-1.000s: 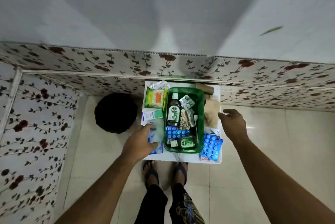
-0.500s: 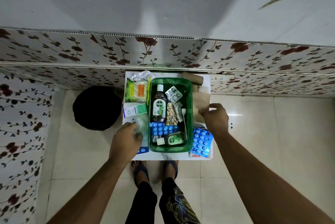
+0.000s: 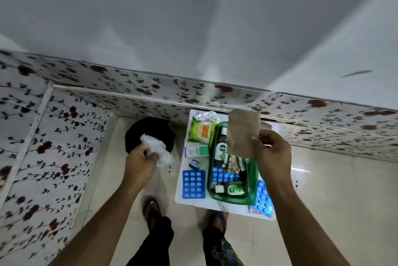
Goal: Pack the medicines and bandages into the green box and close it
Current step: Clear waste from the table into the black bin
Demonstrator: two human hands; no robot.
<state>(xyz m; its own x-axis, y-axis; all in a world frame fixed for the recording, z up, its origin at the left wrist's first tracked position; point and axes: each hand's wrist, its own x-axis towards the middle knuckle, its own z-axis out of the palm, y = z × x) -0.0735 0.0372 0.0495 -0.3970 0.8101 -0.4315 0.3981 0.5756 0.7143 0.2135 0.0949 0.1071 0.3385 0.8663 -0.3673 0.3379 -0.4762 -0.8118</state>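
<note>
Your right hand (image 3: 272,153) pinches a flat tan paper packet (image 3: 243,134) by its lower edge, above the open green plastic box (image 3: 254,171) on the white tabletop (image 3: 183,192). It looks light and floppy, so support it flat going in. At nine o'clock of the box, your left hand (image 3: 140,162) clutches a crumpled clear plastic wrapper (image 3: 158,147), soft and slippery.

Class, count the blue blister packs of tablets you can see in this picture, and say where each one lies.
3. One blue blister pack lies on the table left of the green box, one inside it, one at its right. Others may be hidden.
</note>
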